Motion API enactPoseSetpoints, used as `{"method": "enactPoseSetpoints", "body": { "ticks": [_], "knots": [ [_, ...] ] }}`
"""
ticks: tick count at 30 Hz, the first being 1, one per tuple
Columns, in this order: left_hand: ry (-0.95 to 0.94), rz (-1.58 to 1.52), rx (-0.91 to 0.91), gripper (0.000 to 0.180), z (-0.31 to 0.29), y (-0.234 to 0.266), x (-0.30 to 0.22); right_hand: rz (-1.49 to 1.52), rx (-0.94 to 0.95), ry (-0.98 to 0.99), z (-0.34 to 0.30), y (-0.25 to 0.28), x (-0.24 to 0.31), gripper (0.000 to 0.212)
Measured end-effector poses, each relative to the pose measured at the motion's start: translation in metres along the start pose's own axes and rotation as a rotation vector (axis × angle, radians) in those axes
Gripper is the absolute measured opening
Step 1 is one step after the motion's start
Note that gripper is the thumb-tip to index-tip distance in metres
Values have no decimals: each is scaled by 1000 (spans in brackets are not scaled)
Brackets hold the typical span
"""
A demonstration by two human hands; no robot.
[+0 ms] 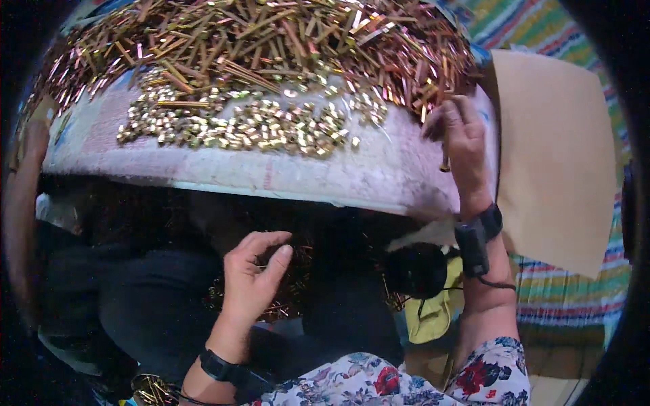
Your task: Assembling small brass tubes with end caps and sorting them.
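At the right end of the table, my right hand (464, 128) is closed round a brass-coloured bolt (445, 161), whose head points down below the fingers. Its fingertips are beside the edge of a big heap of long bolts (305, 40); some fingers are blurred. Over my lap, lower and to the left, my left hand (252, 271) hangs with thumb and forefinger a little apart and nothing visible between them. Small shiny gold nuts (271, 128) lie in a loose patch in front of the heap, with a few bolts among them.
A pale cloth-covered table edge (271, 177) crosses the view. A brown cardboard sheet (555, 155) stands at the right over a striped mat (562, 298). More metal pieces (274, 308) lie below the left hand. Another person's arm (30, 155) reaches in at the far left. A container of bolts (154, 391) stands lower left.
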State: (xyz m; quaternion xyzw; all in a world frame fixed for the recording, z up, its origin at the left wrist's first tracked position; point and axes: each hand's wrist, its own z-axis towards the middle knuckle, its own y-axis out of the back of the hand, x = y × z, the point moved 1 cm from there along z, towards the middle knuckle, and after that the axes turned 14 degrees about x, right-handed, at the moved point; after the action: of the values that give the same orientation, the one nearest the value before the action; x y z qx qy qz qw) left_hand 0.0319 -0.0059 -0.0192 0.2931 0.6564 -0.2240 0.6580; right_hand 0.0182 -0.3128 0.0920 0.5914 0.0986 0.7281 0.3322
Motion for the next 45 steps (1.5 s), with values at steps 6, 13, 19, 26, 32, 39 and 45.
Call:
{"method": "enactPoseSetpoints", "body": {
  "ticks": [6, 13, 19, 26, 32, 39, 45],
  "knots": [
    [84, -46, 54, 21, 0, -10, 3, -762, 610, 82, -29, 12, -49, 20],
    [180, -86, 70, 20, 1, -12, 9, -600, 417, -26, -11, 5, -41, 16],
    [194, -63, 127, 19, 8, -22, 6, -870, 121, -128, 38, -30, -78, 20],
    [264, -165, 109, 19, 5, -20, 7, -836, 261, 3, 37, -72, -51, 26],
    [254, -123, 110, 17, 3, -19, 13, -527, 264, 91, -13, -29, -52, 26],
    [239, -99, 150, 17, 5, -25, 10, -859, 105, -254, -19, 42, -54, 29],
    [259, -132, 159, 17, 7, -30, 8, -1247, 349, -319, 18, 29, -72, 18]
  ]
}}
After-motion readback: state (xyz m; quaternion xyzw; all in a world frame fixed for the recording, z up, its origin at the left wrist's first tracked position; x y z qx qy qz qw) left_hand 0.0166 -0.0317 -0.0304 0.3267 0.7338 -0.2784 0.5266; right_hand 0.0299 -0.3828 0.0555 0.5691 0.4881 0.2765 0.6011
